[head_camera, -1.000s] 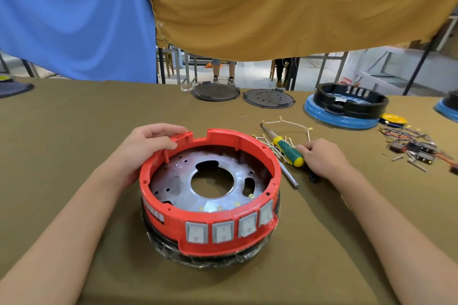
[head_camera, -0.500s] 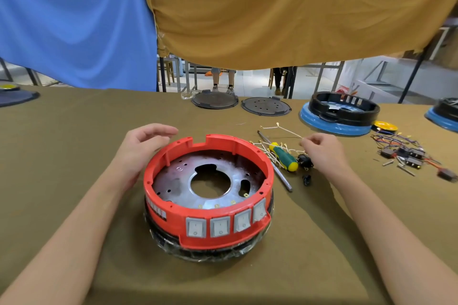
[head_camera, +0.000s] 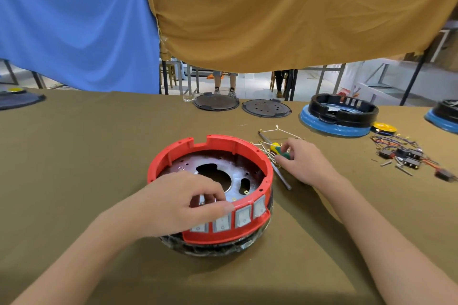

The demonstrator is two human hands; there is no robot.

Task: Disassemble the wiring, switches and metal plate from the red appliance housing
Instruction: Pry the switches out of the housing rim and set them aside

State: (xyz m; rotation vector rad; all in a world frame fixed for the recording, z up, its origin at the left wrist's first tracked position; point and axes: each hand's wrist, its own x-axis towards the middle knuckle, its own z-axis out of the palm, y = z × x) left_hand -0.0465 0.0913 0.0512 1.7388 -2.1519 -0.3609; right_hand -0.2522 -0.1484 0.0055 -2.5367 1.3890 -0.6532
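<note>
Round red plastic appliance housing sits mid-table. Left hand pinches its near rim above white rocker switches; right hand grips green-yellow screwdriver. No legible writing.

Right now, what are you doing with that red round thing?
A person is taking apart the red housing on the table. The left hand grips its near rim above the row of switches, which are still in place, like the metal plate inside. The right hand is closing on the screwdriver beside a pile of loose wires.
</note>
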